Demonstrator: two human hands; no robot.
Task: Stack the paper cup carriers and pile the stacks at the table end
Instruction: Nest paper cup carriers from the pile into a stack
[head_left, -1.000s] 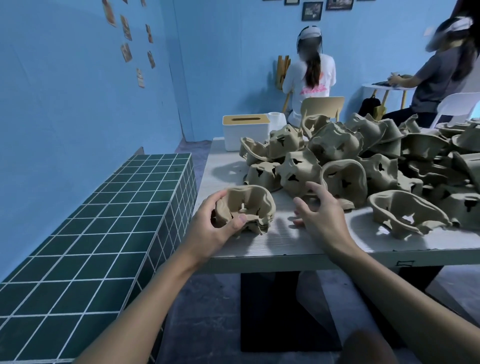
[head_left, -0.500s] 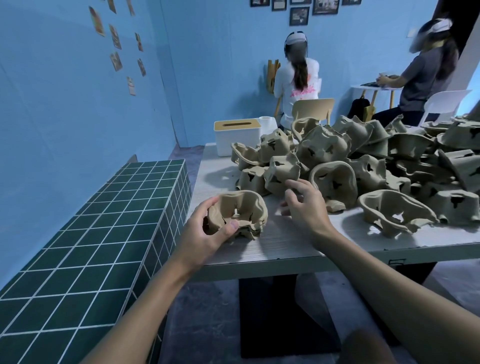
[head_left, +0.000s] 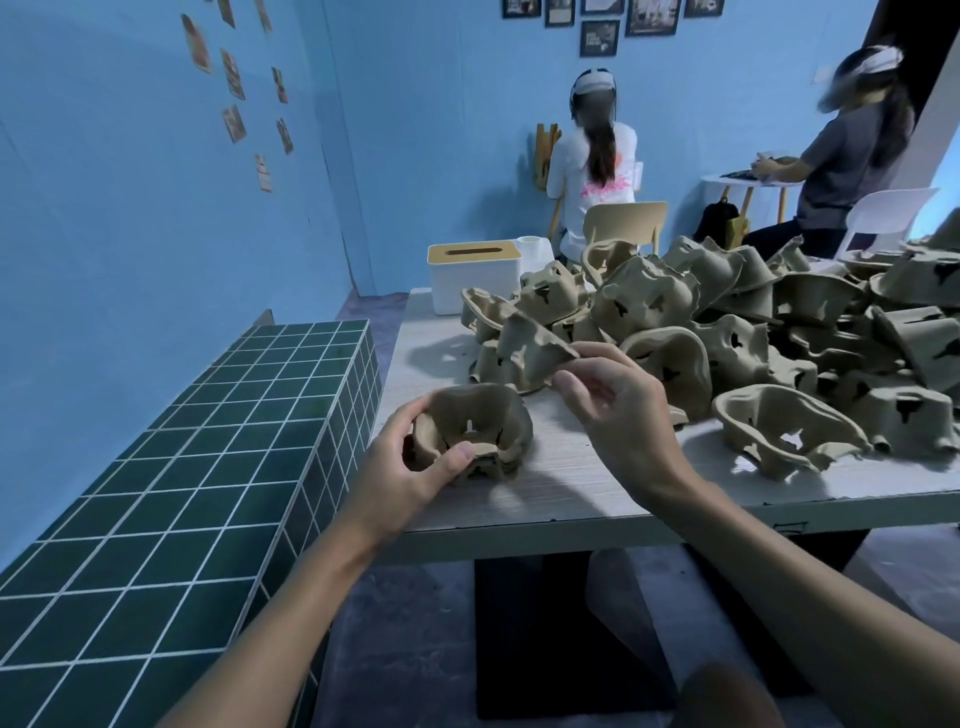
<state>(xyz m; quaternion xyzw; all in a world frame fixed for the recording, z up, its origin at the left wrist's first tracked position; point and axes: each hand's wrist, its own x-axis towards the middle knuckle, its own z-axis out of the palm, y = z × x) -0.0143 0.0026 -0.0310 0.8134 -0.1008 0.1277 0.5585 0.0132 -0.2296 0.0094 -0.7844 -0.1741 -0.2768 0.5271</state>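
Observation:
A small stack of brown pulp cup carriers (head_left: 483, 431) sits near the table's front left corner, and my left hand (head_left: 410, 475) grips its near rim with thumb on top. My right hand (head_left: 618, 410) pinches the edge of a single carrier (head_left: 530, 345), lifted off the table and tilted just behind the stack. A big loose heap of carriers (head_left: 727, 322) covers the middle and right of the pale wooden table (head_left: 571, 493). One carrier (head_left: 784, 431) lies alone near the front edge.
A white tissue box with a wooden lid (head_left: 472, 275) stands at the table's far left end. A dark green tiled counter (head_left: 197, 467) runs along the left. Two people (head_left: 597, 166) sit at the back, facing away.
My right hand reached into the heap, pinched one carrier and lifted it back toward the stack. My left hand kept its hold on the stack.

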